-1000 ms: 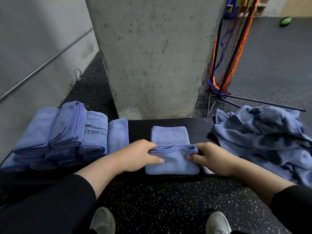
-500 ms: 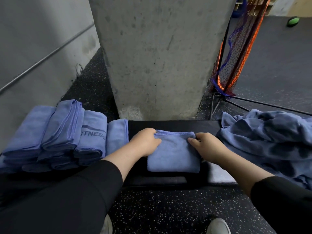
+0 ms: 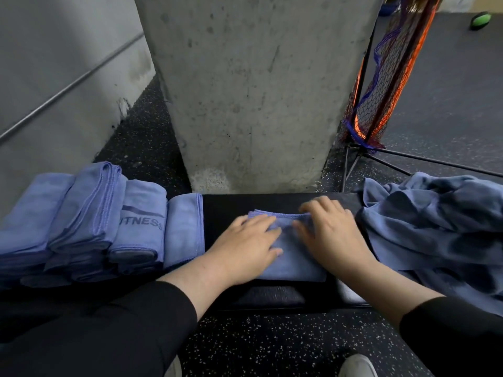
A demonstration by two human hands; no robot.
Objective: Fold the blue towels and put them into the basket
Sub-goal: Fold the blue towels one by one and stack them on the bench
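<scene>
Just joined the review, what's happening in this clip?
A person is folding blue towels on a black bench. Both the left hand and right hand press flat on a folded towel. Finished towels sit in a row to the left; an unfolded pile lies right. No basket is visible.

A: Support surface?
B: Black padded bench (image 3: 226,205), long axis 9 to 3 o'clock.
A: Directly on it?
B: Folded towel (image 3: 292,263) at centre; stack of folded towels (image 3: 109,221) at 9 o'clock; heap of unfolded towels (image 3: 435,227) at 3 o'clock.
</scene>
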